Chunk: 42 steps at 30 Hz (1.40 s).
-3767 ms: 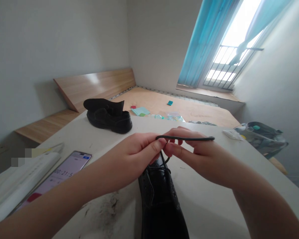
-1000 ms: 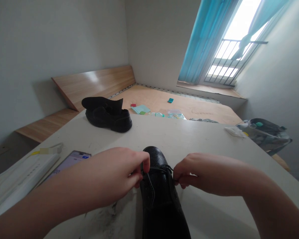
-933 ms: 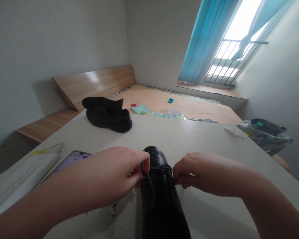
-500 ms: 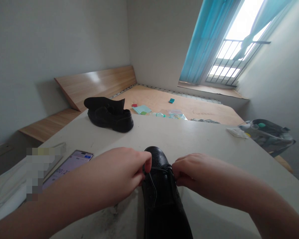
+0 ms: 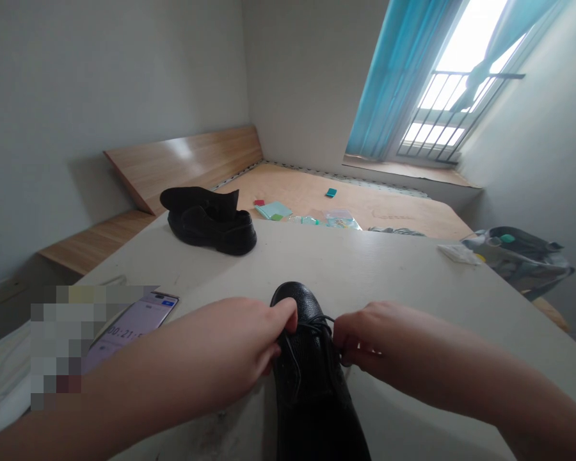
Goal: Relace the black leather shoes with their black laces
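Both hands pinch the lace (image 5: pixel 317 325) either side of the black shoe (image 5: pixel 312 384).

Off-white tabletop (image 5: pixel 365 269), black laced shoe (image 5: pixel 312 390) at the near edge, second black shoe (image 5: pixel 211 221) at the far left, phone (image 5: pixel 129 323) at left, crumpled white paper (image 5: pixel 458 254) at right.

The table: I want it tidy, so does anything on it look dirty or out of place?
Yes. Dark smudges mark the table beside the near shoe, under the left hand. A second shoe lies apart at the far edge.
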Motion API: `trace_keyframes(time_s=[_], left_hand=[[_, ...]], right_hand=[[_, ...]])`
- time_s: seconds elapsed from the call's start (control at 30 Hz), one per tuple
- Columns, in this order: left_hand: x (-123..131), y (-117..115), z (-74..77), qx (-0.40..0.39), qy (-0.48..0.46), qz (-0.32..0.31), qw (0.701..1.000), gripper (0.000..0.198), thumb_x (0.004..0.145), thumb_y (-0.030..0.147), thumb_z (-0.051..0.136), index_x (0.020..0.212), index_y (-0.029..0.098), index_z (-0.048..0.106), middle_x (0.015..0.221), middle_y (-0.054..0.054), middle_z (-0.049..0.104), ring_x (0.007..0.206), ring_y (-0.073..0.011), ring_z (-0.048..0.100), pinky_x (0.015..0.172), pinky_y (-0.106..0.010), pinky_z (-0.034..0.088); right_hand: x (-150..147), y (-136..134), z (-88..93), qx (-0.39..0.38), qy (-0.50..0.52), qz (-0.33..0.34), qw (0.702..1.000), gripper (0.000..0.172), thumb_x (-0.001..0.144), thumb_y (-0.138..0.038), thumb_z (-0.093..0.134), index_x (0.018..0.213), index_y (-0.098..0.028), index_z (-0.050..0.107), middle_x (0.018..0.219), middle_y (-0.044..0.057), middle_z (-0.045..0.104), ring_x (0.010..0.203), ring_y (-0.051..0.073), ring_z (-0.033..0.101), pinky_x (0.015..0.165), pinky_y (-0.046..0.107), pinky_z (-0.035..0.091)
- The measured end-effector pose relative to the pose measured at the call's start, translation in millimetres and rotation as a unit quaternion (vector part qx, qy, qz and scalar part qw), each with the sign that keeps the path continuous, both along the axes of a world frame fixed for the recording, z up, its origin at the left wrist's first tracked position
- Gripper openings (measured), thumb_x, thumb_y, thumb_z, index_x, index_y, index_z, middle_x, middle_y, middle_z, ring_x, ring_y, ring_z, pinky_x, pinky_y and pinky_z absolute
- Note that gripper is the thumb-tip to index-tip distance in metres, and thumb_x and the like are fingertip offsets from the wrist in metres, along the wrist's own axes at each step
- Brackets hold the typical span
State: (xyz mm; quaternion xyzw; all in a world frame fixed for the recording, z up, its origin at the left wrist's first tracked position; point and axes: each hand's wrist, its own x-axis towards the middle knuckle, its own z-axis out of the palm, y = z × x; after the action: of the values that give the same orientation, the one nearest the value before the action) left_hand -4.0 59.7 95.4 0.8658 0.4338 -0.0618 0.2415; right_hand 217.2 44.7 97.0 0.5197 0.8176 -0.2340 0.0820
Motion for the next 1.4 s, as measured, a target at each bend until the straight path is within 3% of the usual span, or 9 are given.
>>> trace_keyframes(time_s=[0.27,0.5,0.63,0.83,0.97,1.13,1.27,1.4], left_hand=[[-3,-9,-5.3,-0.024,-0.008,-0.021,0.999,0.029,0.089,0.018,0.038,0.109,0.025,0.058,0.098,-0.005,0.069,0.085,-0.0236,0.063,0.070,-0.031,0.044],[8,-8,-4.1,0.003,0.001,-0.021,1.000,0.032,0.087,0.011,0.038,0.111,0.020,0.057,0.090,-0.005,0.069,0.071,-0.0209,0.062,0.057,-0.029,0.039],[11,-5,-3.3,0.026,0.016,0.003,1.000,0.026,0.091,0.016,0.039,0.110,0.020,0.056,0.088,-0.005,0.070,0.074,-0.0238,0.065,0.060,-0.032,0.039],[5,-1,-5.2,0.045,0.043,0.001,0.998,0.018,0.089,0.022,0.047,0.104,0.024,0.056,0.083,-0.003,0.069,0.072,-0.0251,0.066,0.057,-0.032,0.036],[0,-3,-7.3,0.026,-0.014,-0.032,0.999,0.023,0.089,0.018,0.041,0.103,0.026,0.057,0.085,-0.002,0.069,0.071,-0.0205,0.063,0.058,-0.029,0.040],[-2,-7,-5.2,-0.009,-0.039,-0.022,0.999,0.026,0.092,0.023,0.038,0.105,0.023,0.061,0.091,-0.005,0.070,0.077,-0.0197,0.064,0.072,-0.029,0.046],[-3,-7,-5.7,0.007,-0.033,-0.018,0.999,0.022,0.092,0.021,0.039,0.103,0.025,0.058,0.090,-0.002,0.069,0.078,-0.0202,0.063,0.068,-0.029,0.045],[-1,-5,-7.7,0.015,-0.026,-0.023,0.999,0.017,0.090,0.018,0.042,0.096,0.025,0.057,0.086,-0.001,0.069,0.077,-0.0207,0.064,0.068,-0.030,0.045]], right_hand=[[-3,1,1.5,0.011,0.001,-0.039,0.999,0.018,0.082,-0.015,0.051,0.067,-0.021,0.060,0.066,0.000,0.063,0.058,0.013,0.055,0.050,0.024,0.030],[2,-1,-1.4,0.004,0.063,-0.020,0.998,0.008,0.087,-0.017,0.050,0.086,-0.023,0.056,0.079,0.000,0.066,0.072,0.017,0.060,0.058,0.026,0.037],[4,-3,-4.5,0.010,0.085,-0.005,0.996,0.009,0.095,-0.025,0.043,0.101,-0.025,0.050,0.081,0.001,0.064,0.072,0.018,0.060,0.058,0.027,0.036],[-5,-13,-3.5,0.031,0.080,-0.010,0.996,0.013,0.095,-0.036,0.048,0.097,-0.025,0.055,0.081,0.002,0.066,0.073,0.021,0.061,0.060,0.030,0.037],[-11,-20,-3.3,0.066,0.065,-0.016,0.996,0.013,0.089,-0.026,0.049,0.101,-0.023,0.054,0.082,0.003,0.067,0.075,0.023,0.063,0.061,0.032,0.039],[-5,-19,-4.1,0.069,0.073,-0.005,0.995,0.011,0.086,-0.015,0.048,0.090,-0.021,0.056,0.075,0.002,0.067,0.066,0.019,0.063,0.057,0.028,0.039],[0,-20,-7.1,0.098,0.085,0.036,0.991,0.020,0.086,-0.009,0.048,0.094,-0.021,0.061,0.080,0.003,0.071,0.068,0.018,0.066,0.058,0.028,0.041],[-10,-20,-10.1,0.123,0.052,0.048,0.990,0.022,0.081,-0.002,0.052,0.085,-0.021,0.062,0.076,0.002,0.072,0.063,0.017,0.067,0.055,0.026,0.041]])
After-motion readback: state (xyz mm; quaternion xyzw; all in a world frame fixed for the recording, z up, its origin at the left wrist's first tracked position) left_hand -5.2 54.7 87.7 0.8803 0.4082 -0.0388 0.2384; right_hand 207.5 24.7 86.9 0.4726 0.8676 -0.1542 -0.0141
